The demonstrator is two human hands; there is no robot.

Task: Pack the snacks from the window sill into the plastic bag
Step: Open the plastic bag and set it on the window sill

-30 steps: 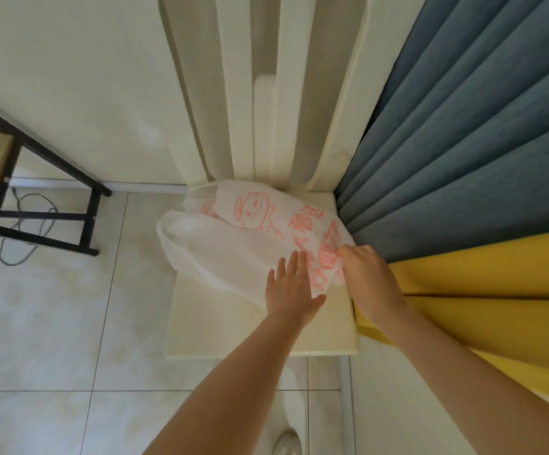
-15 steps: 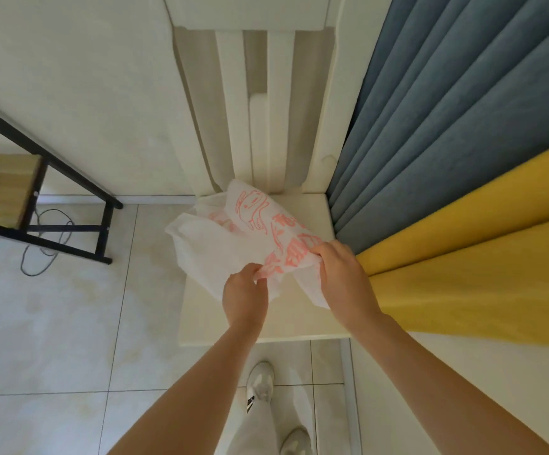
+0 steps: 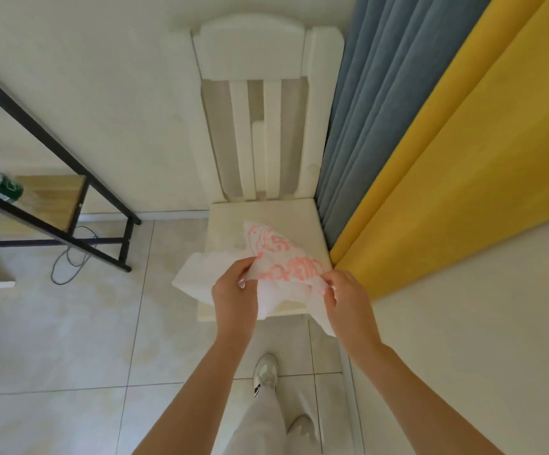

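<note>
Both hands hold the bag (image 3: 266,257), a thin white plastic one printed in red, just above the front of the seat of a white chair (image 3: 253,103). The left hand (image 3: 233,290) has its fingers curled over the near edge and pinches the film; the right hand (image 3: 345,290) pinches the other side between thumb and fingertips, with a loose flap hanging below it. The bag looks flat and empty, its mouth not yet spread. No snacks and no window sill are in view; a blue curtain (image 3: 365,110) and a yellow one (image 3: 463,159) hang at the right, perhaps covering the window. The step in hand seems to be taking up the bag and finding its opening. Next, the two layers likely need parting, then carrying the opened bag to the sill.
</note>
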